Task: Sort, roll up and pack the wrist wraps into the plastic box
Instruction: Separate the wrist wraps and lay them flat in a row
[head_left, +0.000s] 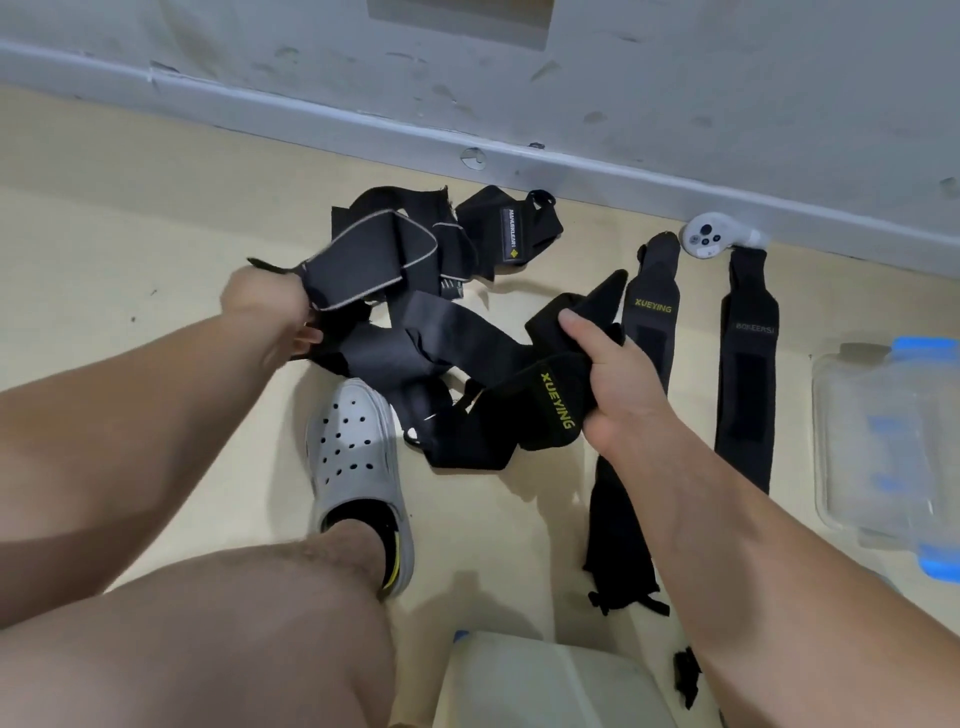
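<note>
Black wrist wraps, part tangled and part laid out, with a clear plastic box (883, 441) on the floor.
The tangled pile (415, 332) lies near the wall. The left hand (265, 306) lifts a grey-edged wrap (363, 260) from it, and the right hand (613, 384) grips a folded XUEYING wrap (550, 400). To the right, a flat XUEYING wrap (652, 312) and a BOKEERSI wrap (748, 374) lie straight, side by side. The blue-clipped box sits beyond them.

The blurred left hand (267, 306) has its fingertips hidden behind its grey-edged wrap (363, 260). Right of the right hand (613, 384) gripping the lettered wrap (519, 415), the plastic box (852, 467) is cut off.
</note>
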